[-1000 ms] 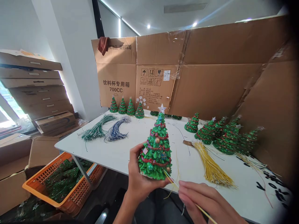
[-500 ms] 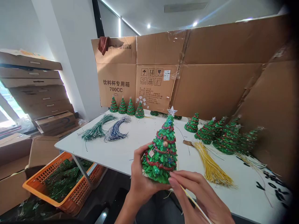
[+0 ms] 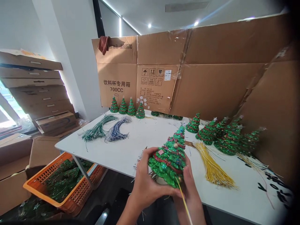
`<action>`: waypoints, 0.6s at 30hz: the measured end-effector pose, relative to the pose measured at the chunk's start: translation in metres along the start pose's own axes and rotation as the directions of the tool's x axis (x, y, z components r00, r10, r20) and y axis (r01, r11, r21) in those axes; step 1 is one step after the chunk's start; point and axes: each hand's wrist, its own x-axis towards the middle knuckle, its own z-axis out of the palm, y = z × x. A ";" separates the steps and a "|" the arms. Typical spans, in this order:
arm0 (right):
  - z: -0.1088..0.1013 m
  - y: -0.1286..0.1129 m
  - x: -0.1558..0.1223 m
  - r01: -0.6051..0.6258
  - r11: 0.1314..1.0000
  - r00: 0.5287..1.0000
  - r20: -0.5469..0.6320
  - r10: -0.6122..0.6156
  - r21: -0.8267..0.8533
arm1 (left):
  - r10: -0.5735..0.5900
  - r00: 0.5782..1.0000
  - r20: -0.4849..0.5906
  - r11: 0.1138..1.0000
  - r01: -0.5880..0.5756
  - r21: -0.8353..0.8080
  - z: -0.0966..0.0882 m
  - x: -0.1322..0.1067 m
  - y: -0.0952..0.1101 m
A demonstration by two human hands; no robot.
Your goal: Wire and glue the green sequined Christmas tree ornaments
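Glitter all over that tree (image 3: pixel 170 161), or paint?

Glitter, by the look of it. Chunky green tiers, lumpy and shiny, with a red beaded garland winding around them and small round baubles stuck on.

Where is it?

Up in the air, just over the near edge of the bench (image 3: pixel 131 150), tilted so its tip leans away to the right.

How are the hands on it?

Both are closed around it. The left hand (image 3: pixel 147 184) wraps the near side, its fingers (image 3: pixel 150 159) pressed across the rough tiers. The right hand (image 3: pixel 189 195) comes up from below, its fingers (image 3: pixel 187 172) against the tree's right flank.

And that thin yellow wire (image 3: pixel 184 200)?

It runs down from the tree's underside beside the right hand. I can't tell whether the fingers pinch it.

What's on the bench?

Long, slim wire bundles: dark green (image 3: pixel 98 132), blue (image 3: pixel 116 132) and yellow (image 3: pixel 213 170). Smaller glittery trees stand in a row (image 3: pixel 126 107) against a cardboard sheet (image 3: pixel 211 78), with a tight cluster (image 3: pixel 227 137) to the right. Below the bench, an orange plastic crate (image 3: pixel 44 175) with a latticed wall holds a pile of green trees.
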 end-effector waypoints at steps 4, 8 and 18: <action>-0.003 0.006 0.003 -0.045 0.997 0.982 -0.180 0.056 0.065 | -0.010 0.997 0.072 0.989 -0.001 0.148 -0.002 -0.003 0.003; -0.011 0.008 0.011 -0.102 0.979 0.955 -0.259 0.147 0.179 | 0.090 0.995 0.036 0.983 -0.095 0.158 0.007 -0.007 0.005; -0.011 -0.004 0.006 -0.079 0.962 0.961 -0.238 0.143 0.261 | 0.453 0.886 0.101 0.794 -0.452 0.407 0.012 -0.004 0.024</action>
